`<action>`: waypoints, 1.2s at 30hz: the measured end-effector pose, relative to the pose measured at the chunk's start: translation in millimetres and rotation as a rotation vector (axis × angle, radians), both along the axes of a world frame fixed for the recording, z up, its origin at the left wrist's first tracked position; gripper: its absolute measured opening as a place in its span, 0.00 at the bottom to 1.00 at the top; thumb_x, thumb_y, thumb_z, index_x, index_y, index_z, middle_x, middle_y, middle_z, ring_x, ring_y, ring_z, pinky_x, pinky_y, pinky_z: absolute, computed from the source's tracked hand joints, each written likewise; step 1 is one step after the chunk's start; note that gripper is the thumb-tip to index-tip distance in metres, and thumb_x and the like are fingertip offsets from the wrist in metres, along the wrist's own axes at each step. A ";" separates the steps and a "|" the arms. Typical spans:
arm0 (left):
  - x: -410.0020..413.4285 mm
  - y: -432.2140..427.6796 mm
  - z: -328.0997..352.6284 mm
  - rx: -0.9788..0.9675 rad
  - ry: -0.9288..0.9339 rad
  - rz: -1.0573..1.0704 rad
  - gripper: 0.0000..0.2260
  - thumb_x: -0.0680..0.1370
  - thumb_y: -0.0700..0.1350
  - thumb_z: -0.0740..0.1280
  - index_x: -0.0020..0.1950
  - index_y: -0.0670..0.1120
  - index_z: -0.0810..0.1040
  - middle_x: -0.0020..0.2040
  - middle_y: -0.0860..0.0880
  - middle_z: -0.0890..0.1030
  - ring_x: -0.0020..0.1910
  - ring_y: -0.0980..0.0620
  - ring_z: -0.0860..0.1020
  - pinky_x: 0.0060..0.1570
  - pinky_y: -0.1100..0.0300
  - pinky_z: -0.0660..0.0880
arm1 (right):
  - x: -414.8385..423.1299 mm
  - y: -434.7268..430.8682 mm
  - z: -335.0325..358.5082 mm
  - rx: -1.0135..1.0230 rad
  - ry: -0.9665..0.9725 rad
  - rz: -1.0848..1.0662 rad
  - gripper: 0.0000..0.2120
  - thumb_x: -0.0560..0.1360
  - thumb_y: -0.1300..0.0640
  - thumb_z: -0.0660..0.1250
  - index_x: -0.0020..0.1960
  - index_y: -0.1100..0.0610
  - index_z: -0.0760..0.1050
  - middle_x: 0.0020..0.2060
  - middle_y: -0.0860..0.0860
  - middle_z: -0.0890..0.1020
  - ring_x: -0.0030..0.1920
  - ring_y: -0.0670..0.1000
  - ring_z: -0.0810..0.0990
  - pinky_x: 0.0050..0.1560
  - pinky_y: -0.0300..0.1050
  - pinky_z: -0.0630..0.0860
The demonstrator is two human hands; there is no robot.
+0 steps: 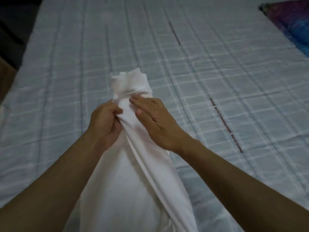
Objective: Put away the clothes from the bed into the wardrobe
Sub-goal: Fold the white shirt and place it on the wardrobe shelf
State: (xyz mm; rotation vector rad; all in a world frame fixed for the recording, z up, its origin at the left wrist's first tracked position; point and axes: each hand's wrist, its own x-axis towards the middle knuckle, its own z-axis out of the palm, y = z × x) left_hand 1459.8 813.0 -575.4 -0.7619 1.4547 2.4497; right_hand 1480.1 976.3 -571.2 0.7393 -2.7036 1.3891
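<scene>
A white garment (127,173) lies lengthwise on the bed (217,81), running from the bottom of the view up to a bunched end near the middle. My left hand (104,122) grips a gathered fold of the cloth on its left side, fingers curled into it. My right hand (153,121) rests on top of the garment with its fingers nearly straight, the fingertips pressing the fabric beside the left hand. The wardrobe is not in view.
The bed carries a pale blue checked cover. A purple and blue patterned pillow (291,24) lies at the top right corner. The bed's left edge meets a dark floor (15,27) at the upper left.
</scene>
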 end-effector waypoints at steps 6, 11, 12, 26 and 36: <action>19.7 -66.2 -76.4 -0.735 -0.276 -0.093 0.15 0.64 0.43 0.69 0.48 0.39 0.81 0.47 0.41 0.83 0.46 0.39 0.83 0.48 0.48 0.81 | 33.9 -16.5 -75.6 0.480 -0.247 0.093 0.26 0.82 0.49 0.57 0.77 0.58 0.62 0.77 0.55 0.61 0.78 0.56 0.57 0.77 0.49 0.52; 21.5 -69.1 -81.4 -1.045 -0.039 -0.112 0.11 0.74 0.41 0.70 0.55 0.39 0.80 0.51 0.42 0.83 0.51 0.43 0.80 0.49 0.55 0.76 | 77.4 -17.5 -109.5 0.742 -0.165 0.067 0.34 0.79 0.40 0.43 0.80 0.55 0.47 0.80 0.53 0.46 0.79 0.53 0.40 0.78 0.55 0.45; 18.1 -73.4 -81.7 -1.041 0.004 -0.075 0.10 0.75 0.40 0.69 0.55 0.39 0.80 0.51 0.42 0.83 0.50 0.44 0.80 0.46 0.59 0.73 | 83.2 -19.1 -108.9 0.740 -0.145 0.041 0.33 0.80 0.40 0.43 0.80 0.54 0.45 0.80 0.52 0.45 0.79 0.52 0.38 0.78 0.54 0.43; 78.1 -38.2 -85.4 -1.642 0.809 -0.915 0.19 0.79 0.54 0.52 0.47 0.50 0.82 0.43 0.52 0.80 0.45 0.49 0.77 0.59 0.50 0.65 | 147.1 -26.3 -85.8 0.450 -0.235 -0.100 0.28 0.75 0.41 0.62 0.71 0.52 0.66 0.64 0.49 0.74 0.62 0.51 0.73 0.64 0.49 0.71; 118.4 -47.0 -88.4 -1.600 0.926 -0.970 0.12 0.72 0.49 0.61 0.51 0.52 0.79 0.44 0.54 0.78 0.48 0.50 0.76 0.68 0.51 0.58 | 141.1 30.3 -57.7 0.216 -0.687 -0.183 0.07 0.69 0.52 0.76 0.44 0.48 0.80 0.35 0.39 0.82 0.36 0.38 0.80 0.40 0.41 0.78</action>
